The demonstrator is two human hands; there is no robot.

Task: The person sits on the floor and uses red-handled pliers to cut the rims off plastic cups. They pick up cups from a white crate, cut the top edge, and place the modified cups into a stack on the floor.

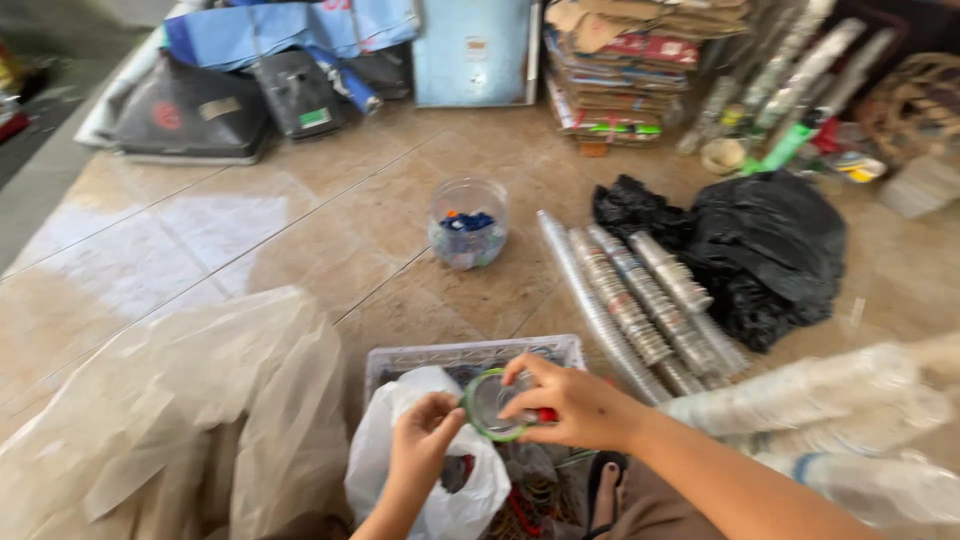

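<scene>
On the tiled floor [330,215], the right hand [575,405] is pinching a green-rimmed clear cup [492,404] over the crate [470,352], its mouth lying toward the left hand [425,440], whose curled fingers are touching its rim, equally near.

We are looking at what seems a recyclables sorting spot on a tiled floor [300,220]. Long stacks of nested plastic cups [640,300] are lying beside black rubbish bags [770,250], flattened cardboard [620,80] is piling up against the back, and a clear tub of bottle caps [468,225] is standing nearby.
</scene>
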